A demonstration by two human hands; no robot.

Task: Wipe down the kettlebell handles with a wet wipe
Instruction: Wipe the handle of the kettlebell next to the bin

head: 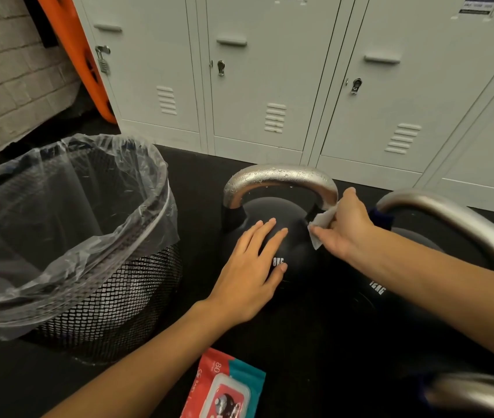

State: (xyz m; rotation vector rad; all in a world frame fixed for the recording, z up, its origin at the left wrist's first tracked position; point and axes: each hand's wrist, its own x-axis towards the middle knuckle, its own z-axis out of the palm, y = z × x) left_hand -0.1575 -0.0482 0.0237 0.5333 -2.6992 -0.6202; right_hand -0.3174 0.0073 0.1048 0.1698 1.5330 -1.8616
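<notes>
A black 8 kg kettlebell (297,251) stands on the dark floor in the middle. Its silver handle (278,176) arches over it and is beaded with water drops. My left hand (251,267) lies flat on the ball, fingers straight. My right hand (345,224) pinches a white wet wipe (322,224) against the right leg of that handle. A second, larger black kettlebell (414,285) with a silver handle (456,218) sits just to the right, partly behind my right forearm.
A black mesh waste bin (113,285) lined with a clear bag stands at the left. A red and teal wipes pack (224,390) lies at the bottom centre. Another silver handle (477,393) shows at bottom right. Grey lockers (269,86) close off the back.
</notes>
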